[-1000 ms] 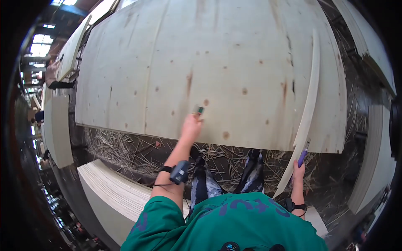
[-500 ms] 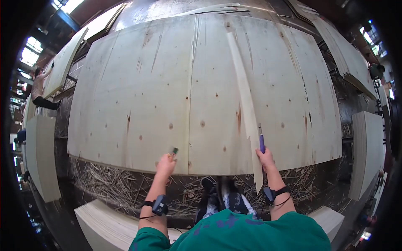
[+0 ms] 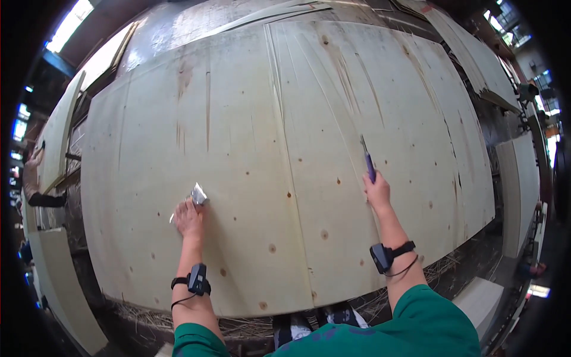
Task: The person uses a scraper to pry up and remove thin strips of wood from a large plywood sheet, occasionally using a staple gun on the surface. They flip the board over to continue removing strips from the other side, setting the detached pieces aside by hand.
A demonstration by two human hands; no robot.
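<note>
The pale wooden sheet point(image 3: 238, 256) lies broad and flat before us, knots and streaks across its face, wood scraps point(image 3: 143, 315) below its near edge. Our left hand point(image 3: 189, 220) is over the sheet's left half, its fingers bent and clamped on a silvery piece point(image 3: 199, 194); what this is, the glare does not let us tell. Our right hand point(image 3: 377, 190), over the right half, has its fingers closed around a purple-handled knife point(image 3: 370, 165), blade pointing away from us. Whether the tip touches the wood we cannot tell. A long seam point(image 3: 301, 250) runs between the 2 hands; a faint curved line point(image 3: 331, 104), either a strip's edge or a split, bends toward the blade.

For good handling, we judge, 3 points matter. (1) We should keep the left hand well apart from the blade's path, as it is here. (2) We should hold the blade low and press lightly, since thin veneer may tear along its grain. (3) We should keep the silvery piece flat, so that no corner scores the face.
</note>
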